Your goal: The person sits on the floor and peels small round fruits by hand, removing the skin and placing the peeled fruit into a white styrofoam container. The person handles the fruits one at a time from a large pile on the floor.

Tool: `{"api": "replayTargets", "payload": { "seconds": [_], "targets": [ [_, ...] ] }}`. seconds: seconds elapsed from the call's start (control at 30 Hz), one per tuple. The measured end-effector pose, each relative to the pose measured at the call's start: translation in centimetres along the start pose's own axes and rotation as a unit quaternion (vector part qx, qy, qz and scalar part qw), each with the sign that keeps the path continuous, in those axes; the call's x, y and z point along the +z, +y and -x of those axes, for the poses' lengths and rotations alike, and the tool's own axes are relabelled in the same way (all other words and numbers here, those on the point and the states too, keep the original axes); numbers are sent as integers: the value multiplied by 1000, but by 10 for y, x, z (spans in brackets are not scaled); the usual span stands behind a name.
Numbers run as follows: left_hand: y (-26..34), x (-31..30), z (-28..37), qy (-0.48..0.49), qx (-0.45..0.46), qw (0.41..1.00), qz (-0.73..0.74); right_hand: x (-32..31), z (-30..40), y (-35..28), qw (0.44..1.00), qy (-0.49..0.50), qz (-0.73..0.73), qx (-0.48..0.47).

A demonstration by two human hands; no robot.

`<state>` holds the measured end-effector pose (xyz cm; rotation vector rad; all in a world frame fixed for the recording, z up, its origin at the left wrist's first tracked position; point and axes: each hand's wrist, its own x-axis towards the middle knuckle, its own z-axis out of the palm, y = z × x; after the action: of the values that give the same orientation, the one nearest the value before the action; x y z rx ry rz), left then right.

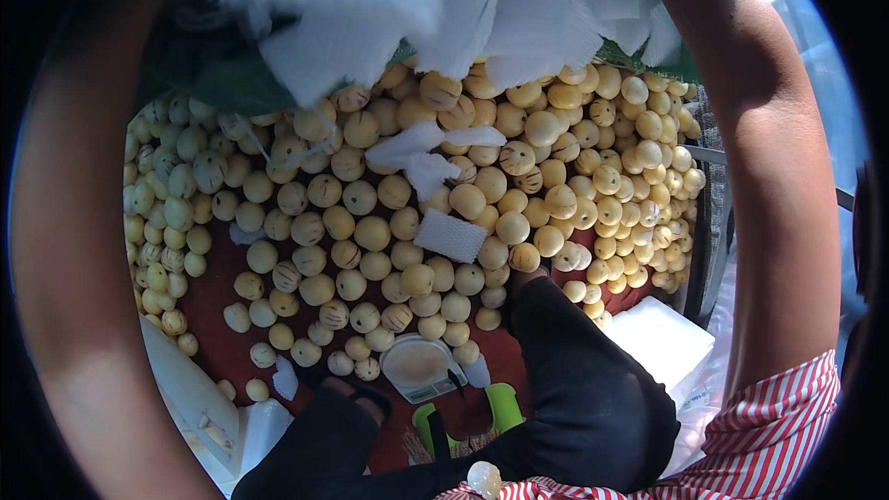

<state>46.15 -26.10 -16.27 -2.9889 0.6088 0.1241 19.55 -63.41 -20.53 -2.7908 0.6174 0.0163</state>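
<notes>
Both my hands are out of view beyond the top edge; my left and right forearms reach up along the two sides. Between them, white foam net sleeves (542, 21) hang in a thick bunch at the top, partly blurred. Dark green mesh sacking (215, 80) shows around the bunch. Below lies a broad heap of pale yellow pepino melons (371, 232), some with purple stripes. One short foam net sleeve (450, 235) lies on the melons, and torn white foam pieces (417, 153) rest above it. A white strap loop (285, 163) appears at the left.
A digital kitchen scale (415, 366) stands on the red ground cloth (212, 302) near my feet, beside bright green plastic parts (505, 406). A white foam box (191, 389) sits at lower left. White sheets (656, 340) lie right of my knee. A metal frame (707, 155) edges the heap.
</notes>
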Motion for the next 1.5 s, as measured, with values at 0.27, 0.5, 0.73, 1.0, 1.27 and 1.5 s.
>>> {"api": "replayTargets", "payload": {
  "seconds": [0.27,0.5,0.73,1.0,1.27,1.5],
  "targets": [
    [-5,35,16,-29,-29,991,131,15,21,-10,999,-23,-29,-10],
    [23,40,71,0,-47,918,394,10,50,-33,995,-25,-80,-58],
    [110,35,172,-96,-69,698,706,-30,86,-44,989,-10,-112,-98],
    [128,-10,245,-147,-127,630,752,-96,130,-28,996,-26,-56,-56],
    [95,-69,330,-276,-216,761,546,-125,162,3,986,73,-135,58],
    [61,-40,398,-353,-270,735,512,-132,231,-38,835,214,-494,115]
  ]
}}
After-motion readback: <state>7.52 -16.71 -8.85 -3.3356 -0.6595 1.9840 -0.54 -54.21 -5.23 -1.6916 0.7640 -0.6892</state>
